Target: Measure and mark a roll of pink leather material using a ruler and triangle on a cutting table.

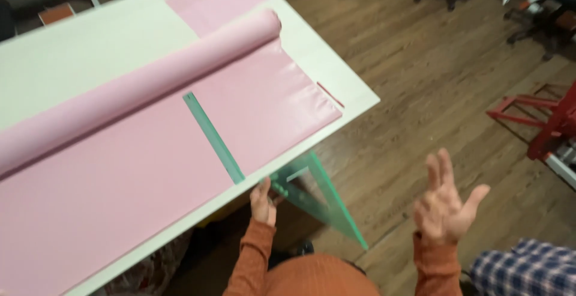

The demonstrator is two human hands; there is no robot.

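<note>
Craft or sewing workshop: a large white cutting table (pixel 90 50) bearing a roll of pink material (pixel 138 86) and a green ruler (pixel 213 137), wooden plank floor (pixel 420 62), red metal stand (pixel 540 122) alongside.

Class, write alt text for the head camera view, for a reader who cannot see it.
A person's left hand grips a green see-through triangle ruler at the edge of a white table, while the right hand hangs open over the wood floor. A partly unrolled pink paper roll covers the table.
</note>
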